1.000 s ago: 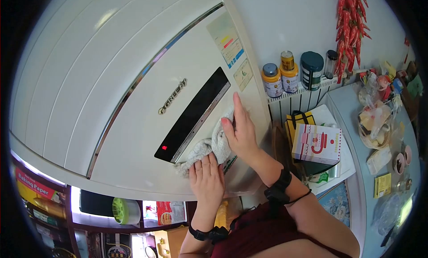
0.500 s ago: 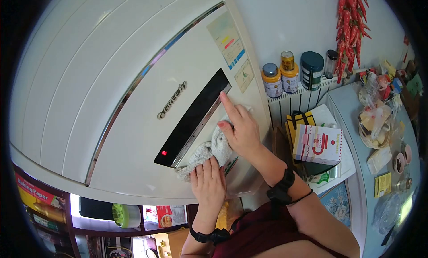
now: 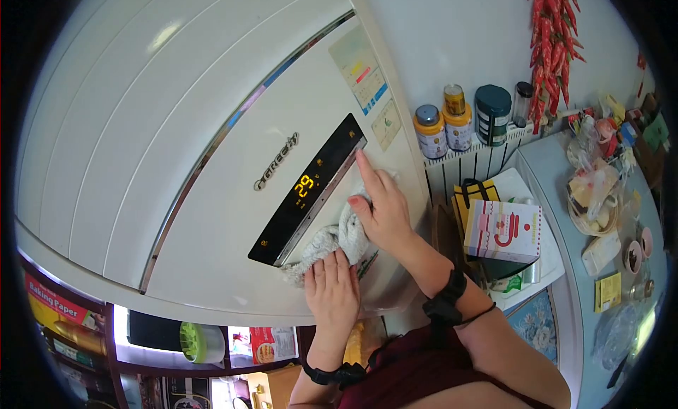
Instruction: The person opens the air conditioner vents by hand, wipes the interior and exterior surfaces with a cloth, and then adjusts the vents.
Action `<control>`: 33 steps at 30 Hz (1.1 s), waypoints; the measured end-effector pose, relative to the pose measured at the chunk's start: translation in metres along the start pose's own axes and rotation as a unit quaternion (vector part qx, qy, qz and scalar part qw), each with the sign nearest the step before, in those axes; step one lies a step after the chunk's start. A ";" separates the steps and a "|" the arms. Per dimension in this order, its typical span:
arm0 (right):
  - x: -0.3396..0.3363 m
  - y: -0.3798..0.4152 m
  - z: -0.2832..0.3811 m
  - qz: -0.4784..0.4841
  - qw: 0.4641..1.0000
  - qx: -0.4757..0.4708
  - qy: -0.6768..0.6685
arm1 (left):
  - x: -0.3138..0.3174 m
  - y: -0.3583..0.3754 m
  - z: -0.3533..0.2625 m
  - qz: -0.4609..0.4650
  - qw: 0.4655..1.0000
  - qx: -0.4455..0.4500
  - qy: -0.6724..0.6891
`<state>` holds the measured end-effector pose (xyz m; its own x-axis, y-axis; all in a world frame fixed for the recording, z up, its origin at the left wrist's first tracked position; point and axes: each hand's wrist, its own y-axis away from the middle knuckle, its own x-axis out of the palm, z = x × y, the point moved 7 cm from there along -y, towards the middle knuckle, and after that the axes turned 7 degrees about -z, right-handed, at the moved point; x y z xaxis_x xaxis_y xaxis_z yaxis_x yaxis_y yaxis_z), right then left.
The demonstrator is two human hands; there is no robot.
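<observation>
A white floor-standing air conditioner [image 3: 205, 246] with a raised brand badge fills the left. On its black display panel [image 3: 286, 225] a yellow "29" and small icons are lit. My right hand [image 3: 387, 215] points its index finger at the upper end of the silver strip [image 3: 325, 197] beside the display. Its other fingers are bent over a grey-white cloth [image 3: 349, 229], which shows between thumb and index finger. Over the cloth's lower end lies my left hand [image 3: 330, 289], fingers flat and close together, pressing it on the front. Part of the cloth is hidden under both hands.
Cans and jars [image 3: 458, 130] line the radiator [image 3: 462, 159] by the wall. Dried red chillies [image 3: 551, 49] hang above. A patterned box [image 3: 503, 229] and a cluttered pale table [image 3: 558, 176] are at right. Shelves with packets [image 3: 274, 343] stand below.
The display went from a single red light to a yellow "29" with icons. My right index finger stays at the strip's upper end, and the view has shifted slightly.
</observation>
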<state>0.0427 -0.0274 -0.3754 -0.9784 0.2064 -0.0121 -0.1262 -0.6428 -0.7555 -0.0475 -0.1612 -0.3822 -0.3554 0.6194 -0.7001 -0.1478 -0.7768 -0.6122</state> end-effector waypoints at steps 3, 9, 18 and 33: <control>0.001 0.000 -0.001 -0.004 1.000 -0.012 0.007 | 0.000 0.000 0.000 -0.006 1.000 0.000 -0.002; 0.000 0.001 -0.001 -0.015 1.000 -0.007 -0.003 | 0.001 0.001 0.000 -0.008 1.000 0.000 -0.013; 0.000 0.002 -0.001 -0.026 0.999 -0.023 -0.015 | 0.003 0.003 0.001 -0.013 1.000 0.002 -0.015; 0.013 0.063 0.034 0.069 0.994 -0.072 -0.048 | 0.019 0.023 0.012 0.031 0.997 -0.035 0.054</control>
<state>0.0162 -0.0903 -0.4013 -0.9968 0.0479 -0.0643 0.0277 -0.5471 -0.8366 -0.0683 -0.1687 -0.4047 -0.2601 0.5823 -0.7702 -0.0617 -0.8061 -0.5886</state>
